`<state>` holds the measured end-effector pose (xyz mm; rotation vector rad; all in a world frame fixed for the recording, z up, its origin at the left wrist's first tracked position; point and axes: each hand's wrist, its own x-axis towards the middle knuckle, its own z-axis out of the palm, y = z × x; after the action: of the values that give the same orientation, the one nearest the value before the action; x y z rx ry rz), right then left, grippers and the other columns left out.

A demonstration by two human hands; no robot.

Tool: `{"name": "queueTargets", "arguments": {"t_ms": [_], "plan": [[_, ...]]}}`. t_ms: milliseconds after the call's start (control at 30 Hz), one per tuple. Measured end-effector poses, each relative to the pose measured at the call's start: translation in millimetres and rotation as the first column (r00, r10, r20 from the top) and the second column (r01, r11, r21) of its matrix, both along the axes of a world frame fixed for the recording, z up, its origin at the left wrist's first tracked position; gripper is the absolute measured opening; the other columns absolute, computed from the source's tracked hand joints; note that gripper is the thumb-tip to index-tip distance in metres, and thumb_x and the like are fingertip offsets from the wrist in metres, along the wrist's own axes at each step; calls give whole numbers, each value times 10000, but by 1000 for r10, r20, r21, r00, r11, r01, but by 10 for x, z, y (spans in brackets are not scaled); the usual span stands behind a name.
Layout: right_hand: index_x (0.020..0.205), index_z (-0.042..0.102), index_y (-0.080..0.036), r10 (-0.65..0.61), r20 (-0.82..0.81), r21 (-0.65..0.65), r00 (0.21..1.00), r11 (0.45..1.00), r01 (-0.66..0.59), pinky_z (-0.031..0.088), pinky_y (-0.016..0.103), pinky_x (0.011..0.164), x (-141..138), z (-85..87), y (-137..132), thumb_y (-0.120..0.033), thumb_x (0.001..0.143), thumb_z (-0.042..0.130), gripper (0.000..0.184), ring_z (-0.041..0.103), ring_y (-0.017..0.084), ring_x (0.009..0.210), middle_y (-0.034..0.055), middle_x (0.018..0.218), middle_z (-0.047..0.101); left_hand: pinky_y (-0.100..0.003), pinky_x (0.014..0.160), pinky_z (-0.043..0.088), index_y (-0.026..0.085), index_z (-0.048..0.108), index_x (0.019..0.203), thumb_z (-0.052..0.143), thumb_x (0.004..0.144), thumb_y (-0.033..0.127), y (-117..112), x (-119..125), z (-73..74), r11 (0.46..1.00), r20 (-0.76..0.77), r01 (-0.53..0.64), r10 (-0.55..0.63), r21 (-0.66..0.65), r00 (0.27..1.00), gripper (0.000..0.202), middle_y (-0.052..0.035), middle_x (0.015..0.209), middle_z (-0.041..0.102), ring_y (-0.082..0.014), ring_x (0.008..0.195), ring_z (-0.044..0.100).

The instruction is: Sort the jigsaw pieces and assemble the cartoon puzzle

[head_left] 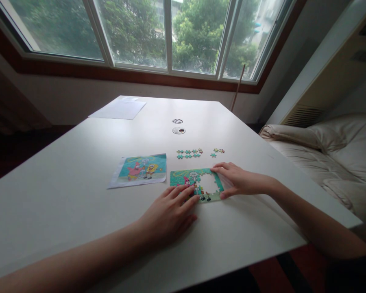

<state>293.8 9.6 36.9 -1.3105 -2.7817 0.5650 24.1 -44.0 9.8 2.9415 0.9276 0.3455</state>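
Note:
A small cartoon jigsaw puzzle [197, 184] lies on the white table [64, 195], with an unfilled gap in its middle right. My left hand [169, 213] rests flat at the puzzle's lower left corner, fingers stretched onto its edge. My right hand [238, 180] lies at the puzzle's right edge, fingers extended along the top and thumb at the bottom corner. Neither hand holds a piece. Loose puzzle pieces [189, 154] lie in a row just beyond the puzzle, with a few more pieces [217, 151] to their right.
A printed reference picture [139, 169] lies left of the puzzle. Two small round lids [178, 130] sit farther back, and a white sheet of paper [118, 109] lies at the far left. A bed with pale bedding [329, 154] stands to the right.

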Motion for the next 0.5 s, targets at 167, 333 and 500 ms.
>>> {"name": "queueTargets", "arguments": {"t_ms": [167, 333, 500], "plan": [[1350, 351, -163, 6, -3, 8, 1000, 1000, -6, 304, 418, 1009, 6, -13, 5, -603, 669, 598, 848, 342, 302, 1209, 151, 1327, 379, -452, 952, 350, 189, 462, 1214, 407, 886, 339, 11, 3, 2, 1000, -11, 6, -7, -19, 1000, 365, -99, 1313, 455, -288, 1170, 414], [1356, 338, -142, -3, 38, 3, 999, 1000, 3, 298, 409, 1018, -3, -11, 0, -611, 671, 589, 868, 334, 298, 1213, 152, 1340, 366, -449, 950, 348, 194, 458, 1214, 403, 887, 342, 13, 10, 5, 999, -2, 10, -10, -30, 1000, 363, -90, 1314, 452, -286, 1168, 410], [1351, 348, -151, 18, 55, 19, 998, 1000, -19, 320, 416, 999, 0, 33, 6, -612, 678, 582, 849, 354, 298, 1197, 151, 1325, 386, -450, 952, 345, 193, 458, 1214, 420, 877, 346, 6, 6, 9, 999, 1, 6, -6, -40, 1000, 372, -92, 1311, 452, -286, 1167, 409]]}}
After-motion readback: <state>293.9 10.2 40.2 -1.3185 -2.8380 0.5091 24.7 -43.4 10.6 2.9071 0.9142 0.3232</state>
